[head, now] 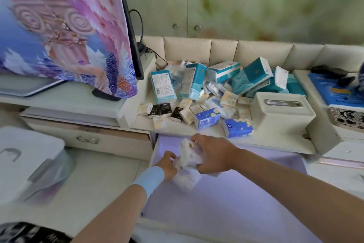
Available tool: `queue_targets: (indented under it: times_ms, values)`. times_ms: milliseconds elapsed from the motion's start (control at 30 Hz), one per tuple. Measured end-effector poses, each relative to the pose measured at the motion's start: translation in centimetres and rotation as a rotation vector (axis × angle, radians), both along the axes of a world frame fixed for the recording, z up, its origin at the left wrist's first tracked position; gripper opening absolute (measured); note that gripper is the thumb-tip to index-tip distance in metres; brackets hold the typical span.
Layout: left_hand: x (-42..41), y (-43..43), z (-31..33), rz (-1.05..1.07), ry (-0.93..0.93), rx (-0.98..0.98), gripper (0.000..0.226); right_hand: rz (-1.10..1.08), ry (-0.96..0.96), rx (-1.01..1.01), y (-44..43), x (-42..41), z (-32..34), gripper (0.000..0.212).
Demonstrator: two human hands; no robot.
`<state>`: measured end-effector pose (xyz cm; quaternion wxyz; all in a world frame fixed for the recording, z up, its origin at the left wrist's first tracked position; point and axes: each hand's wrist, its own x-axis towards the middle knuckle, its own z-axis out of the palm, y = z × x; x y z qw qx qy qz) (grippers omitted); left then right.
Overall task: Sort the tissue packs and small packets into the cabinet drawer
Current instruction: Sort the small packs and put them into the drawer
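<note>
placing step, i judge: the right hand (211, 154) clamps the white tissue pack (190, 154) from its right and the left hand (167, 166) pinches its left, low in the open drawer (236, 193), so next comes letting go and reaching to the heap of packs (197, 85) beyond the grip.

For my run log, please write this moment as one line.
left hand, right hand: gripping white packs | over open drawer | pile waiting

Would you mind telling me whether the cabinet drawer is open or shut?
Open: the drawer is pulled out, its lilac lining exposed, with the left hand and right hand holding white packs over it.
</note>
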<state>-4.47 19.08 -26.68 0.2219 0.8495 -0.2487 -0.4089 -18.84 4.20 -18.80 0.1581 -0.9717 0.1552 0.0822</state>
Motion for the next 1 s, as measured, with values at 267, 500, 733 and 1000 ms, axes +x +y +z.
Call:
queue_targets:
  times_ms: [267,500,733,1000]
  values:
    - [1.1,-1.0,-0.7,-0.532,-0.458,0.193,0.08,-0.097,0.287,-0.035,-0.3,-0.8,-4.6,0.079]
    - [1.1,-1.3,1.2,-0.536,-0.574,-0.015,0.045,-0.305,0.269,0.179,0.8,0.6,-7.6,0.103]
    - [0.3,0.8,-1.2,-0.828,-0.62,0.149,0.077,-0.55,0.13,0.66,3.6,1.9,-10.0,0.088]
    - [0.6,0.1,-1.8,-0.877,-0.801,0.061,0.068,-1.001,0.242,1.186,3.3,1.2,-11.3,0.062]
